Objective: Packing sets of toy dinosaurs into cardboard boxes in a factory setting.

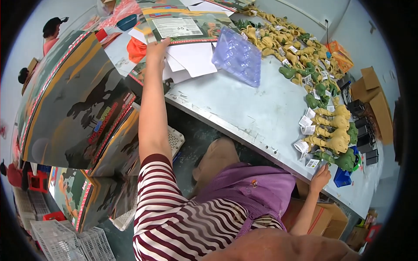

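The left hand (156,48) is stretched far out over the pale grey metal counter (261,113), its arm in a red-and-white striped sleeve. Its fingers (162,42) lie on the lower edge of a flat printed cardboard backing card with a white label panel (176,24), which rests at the far end of the counter on top of a loose pile of white paper sheets (196,58). The fingertips overlap the card's near rim, the thumb side beneath or beside it; whether they pinch the card or only press on it cannot be told. Just right of the card and sheets lies a clear bluish moulded plastic blister tray (237,54), apart from the hand.

The right hand (321,177) rests at the counter's near edge, fingers curled loosely together, tips touching a small white paper tag (312,163) beside a green plastic dinosaur toy (344,160). Behind it a long row of yellow and green plastic dinosaur toys with white tags (322,100) runs along the counter's right side.

To the left, large curved printed cardboard sheets in dark camouflage colours (74,108) stand stacked. White plastic crates (56,241) sit on the floor below.
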The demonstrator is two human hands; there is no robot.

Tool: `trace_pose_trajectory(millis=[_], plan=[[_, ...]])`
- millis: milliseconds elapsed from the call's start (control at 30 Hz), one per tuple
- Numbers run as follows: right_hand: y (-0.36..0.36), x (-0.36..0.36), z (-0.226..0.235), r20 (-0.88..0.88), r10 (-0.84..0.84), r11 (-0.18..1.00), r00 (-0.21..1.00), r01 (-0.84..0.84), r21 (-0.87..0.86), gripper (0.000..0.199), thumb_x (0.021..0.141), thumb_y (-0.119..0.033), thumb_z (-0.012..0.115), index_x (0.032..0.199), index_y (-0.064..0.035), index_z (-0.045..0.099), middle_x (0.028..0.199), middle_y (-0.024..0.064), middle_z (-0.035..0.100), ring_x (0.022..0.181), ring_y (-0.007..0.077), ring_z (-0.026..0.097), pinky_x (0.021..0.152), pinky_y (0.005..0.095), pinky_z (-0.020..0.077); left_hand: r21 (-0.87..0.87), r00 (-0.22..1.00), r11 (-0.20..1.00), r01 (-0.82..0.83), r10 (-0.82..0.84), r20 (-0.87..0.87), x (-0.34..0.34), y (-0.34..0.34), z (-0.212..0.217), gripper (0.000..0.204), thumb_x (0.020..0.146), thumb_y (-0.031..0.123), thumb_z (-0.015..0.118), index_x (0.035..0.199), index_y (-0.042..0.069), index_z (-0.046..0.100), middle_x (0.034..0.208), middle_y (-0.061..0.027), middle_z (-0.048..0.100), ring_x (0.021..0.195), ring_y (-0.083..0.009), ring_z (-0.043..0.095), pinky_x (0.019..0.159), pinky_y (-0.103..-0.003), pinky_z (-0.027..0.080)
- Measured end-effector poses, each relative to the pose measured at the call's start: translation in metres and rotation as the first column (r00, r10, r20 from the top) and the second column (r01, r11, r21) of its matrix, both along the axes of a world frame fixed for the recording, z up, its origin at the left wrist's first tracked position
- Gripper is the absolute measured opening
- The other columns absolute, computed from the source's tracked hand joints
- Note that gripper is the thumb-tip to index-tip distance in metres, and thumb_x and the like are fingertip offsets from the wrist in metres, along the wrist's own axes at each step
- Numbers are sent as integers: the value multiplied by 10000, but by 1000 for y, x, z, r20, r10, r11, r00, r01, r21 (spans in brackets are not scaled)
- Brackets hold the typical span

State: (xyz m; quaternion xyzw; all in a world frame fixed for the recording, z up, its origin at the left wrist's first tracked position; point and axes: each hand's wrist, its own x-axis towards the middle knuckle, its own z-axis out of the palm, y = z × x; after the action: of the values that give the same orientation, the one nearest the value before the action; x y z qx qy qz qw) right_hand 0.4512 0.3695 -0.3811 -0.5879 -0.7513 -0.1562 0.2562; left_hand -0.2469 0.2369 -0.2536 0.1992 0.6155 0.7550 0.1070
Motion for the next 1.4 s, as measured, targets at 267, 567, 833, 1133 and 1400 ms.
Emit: trace_pose_trajectory(millis=[267, 567, 833, 1133, 1400], plan=[[-3, -11, 1, -57, -9, 1000, 998, 8, -14, 332, 930, -200, 405, 1129, 39, 521, 909, 217, 539, 836, 380, 483, 743, 448, 393, 233, 696, 884, -406, 464, -548, 54, 4, 57, 410, 766, 131, 629, 1080, -74, 465, 942, -147, 574, 867, -196, 529, 804, -300, 417], [-4, 6, -8, -238, 44, 999, 970, -37, 35, 367, 930, -214, 404, 1185, 44, 463, 1116, 231, 475, 1019, 372, 429, 897, 414, 332, 475, 700, 880, -4, 341, -627, 139, -30, 134, 357, 838, 89, 577, 1125, -61, 428, 976, -98, 546, 861, -130, 532, 790, -245, 414], [-92, -63, 8, -485, 347, 937, 802, -275, 217, 203, 839, -51, 512, 1031, 14, 518, 1042, 173, 491, 983, 309, 466, 876, 388, 367, 126, 905, 988, -85, 129, -405, 201, -80, 44, 352, 864, 78, 537, 1190, -7, 436, 1053, -58, 519, 902, -109, 521, 791, -231, 414], [-39, -211, 145, -652, 608, 735, 453, -631, 247, 578, 822, -125, 556, 1318, 1, 287, 1311, 180, 344, 1186, 301, 365, 1016, 382, 262, 189, 938, 981, 49, 19, -345, 210, -152, -2, 287, 901, 90, 488, 1159, -19, 425, 1095, -79, 512, 943, -112, 499, 848, -250, 387], [65, -222, 233, -929, 370, 473, 11, -863, 178, 565, 852, -286, 588, 1312, -66, 346, 1280, 70, 456, 1163, 170, 430, 974, 307, 323, 218, 900, 974, 68, 34, -434, 212, -179, -6, 286, 924, 134, 443, 1175, -2, 431, 1118, -74, 517, 998, -118, 475, 892, -267, 351]])
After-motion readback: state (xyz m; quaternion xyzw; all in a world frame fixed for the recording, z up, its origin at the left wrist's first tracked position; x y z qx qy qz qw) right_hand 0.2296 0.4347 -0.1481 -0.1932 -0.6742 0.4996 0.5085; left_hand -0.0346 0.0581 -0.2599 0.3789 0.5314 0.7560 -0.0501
